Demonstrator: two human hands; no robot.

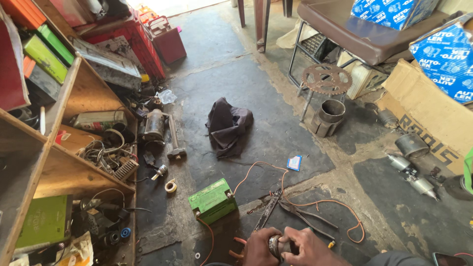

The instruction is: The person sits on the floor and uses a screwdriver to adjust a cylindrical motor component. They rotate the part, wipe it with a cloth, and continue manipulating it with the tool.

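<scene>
At the bottom centre my left hand (258, 246) and my right hand (309, 249) meet around a small round metal part (276, 245), both gripping it. On the floor just left of the hands lies a green battery (213, 200) with orange wires (315, 201) running from it and looping right. Pliers (305, 216) and a flat dark metal file (268, 209) lie on the floor right ahead of my hands.
A wooden shelf (74, 167) with boxes, wires and parts fills the left. A dark cloth (227, 127) lies mid-floor. A sprocket (326, 79) on a stool, a metal cylinder (331, 116), cardboard boxes (433, 113), starter motors (411, 175) and a tape roll (171, 186) surround it.
</scene>
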